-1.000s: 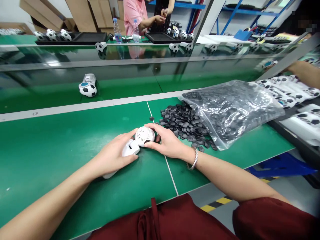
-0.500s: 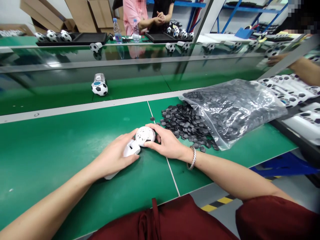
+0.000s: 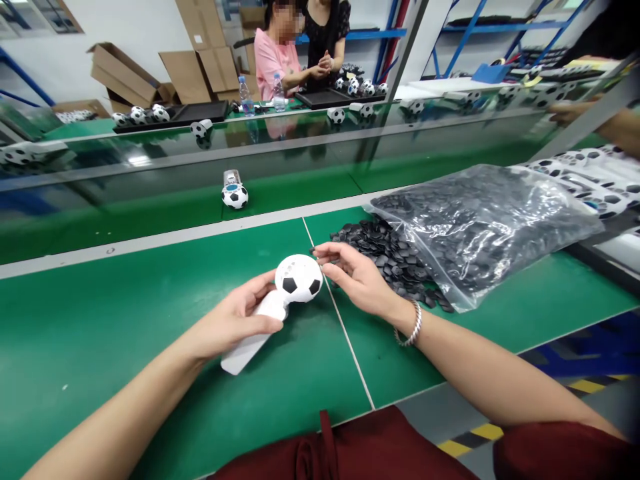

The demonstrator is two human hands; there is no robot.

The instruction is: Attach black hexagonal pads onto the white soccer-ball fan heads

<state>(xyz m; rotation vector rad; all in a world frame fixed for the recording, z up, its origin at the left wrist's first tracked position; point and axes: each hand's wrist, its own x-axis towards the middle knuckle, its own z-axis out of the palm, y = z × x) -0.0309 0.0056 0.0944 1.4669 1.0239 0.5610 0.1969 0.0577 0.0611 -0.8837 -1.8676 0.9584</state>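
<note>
My left hand (image 3: 240,320) is closed around the white handle (image 3: 250,343) of a device with a round, football-patterned head. That white head (image 3: 299,275) carries two black pentagon patches on its near side and small holes higher up. Just right of the head is my right hand (image 3: 357,277), its thumb and fingers apart. Its fingertips reach a single small black piece (image 3: 313,251) on the green table; whether they touch it I cannot tell. Behind that hand lies a heap of black patches (image 3: 400,263), spilling from a clear plastic bag (image 3: 490,227).
Beyond the pale ledge (image 3: 200,243), a football-headed device (image 3: 234,190) rests on the green conveyor (image 3: 300,187). Trays of similar devices (image 3: 595,177) stand at the right, near another person's arm (image 3: 600,123). Two people (image 3: 280,60) are across the line, by water bottles (image 3: 245,97).
My right hand has let go of the round head and moved slightly right. The head now shows two black patches. My left hand keeps hold of the handle. The camera view has shifted.
</note>
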